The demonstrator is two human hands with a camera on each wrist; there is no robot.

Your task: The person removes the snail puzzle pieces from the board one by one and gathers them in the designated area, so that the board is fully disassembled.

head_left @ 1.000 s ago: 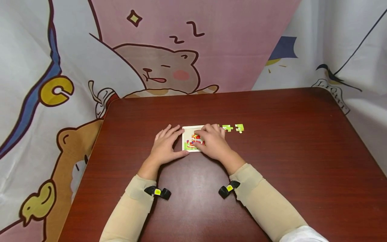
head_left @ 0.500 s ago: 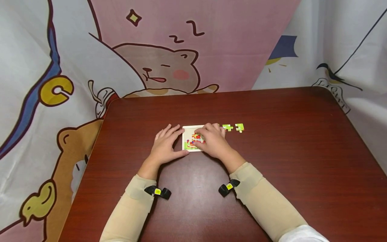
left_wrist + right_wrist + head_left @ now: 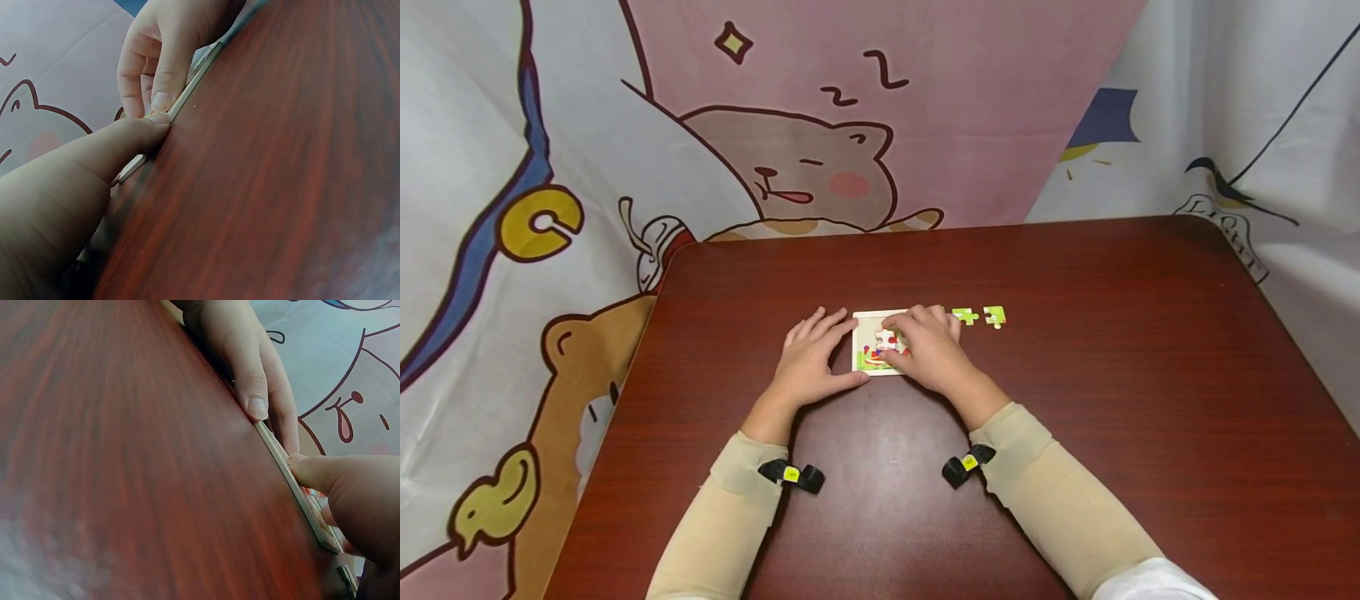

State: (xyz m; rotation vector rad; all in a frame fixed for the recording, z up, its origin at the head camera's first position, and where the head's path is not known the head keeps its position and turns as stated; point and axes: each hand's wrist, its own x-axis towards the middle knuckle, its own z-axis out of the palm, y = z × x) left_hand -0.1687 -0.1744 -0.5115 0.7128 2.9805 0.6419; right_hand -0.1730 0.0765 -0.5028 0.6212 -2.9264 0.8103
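Observation:
A small jigsaw puzzle tray [image 3: 855, 348] with a pale wooden rim lies on the table between the hands. Green and red pieces fill its lower part. My left hand [image 3: 805, 358] lies along the tray's left side, fingers extended, its thumb on the near left corner and its index finger by the far one. Over the tray's middle, my right hand [image 3: 934, 354] pinches a red and white puzzle piece [image 3: 886, 338] between thumb and index finger. That hand covers the tray's right side. In the right wrist view, the left thumb [image 3: 256, 406] presses on the wooden rim [image 3: 281, 465].
Two loose green puzzle pieces, a nearer one [image 3: 964, 317] and a farther one [image 3: 995, 317], lie on the table just right of the right hand. The dark red tabletop [image 3: 1112, 375] extends to a printed curtain [image 3: 985, 108] behind its far edge.
The puzzle piece at the right fingertips has turned and now shows more white. Both hands keep nearly the same place, and the loose pieces lie as before.

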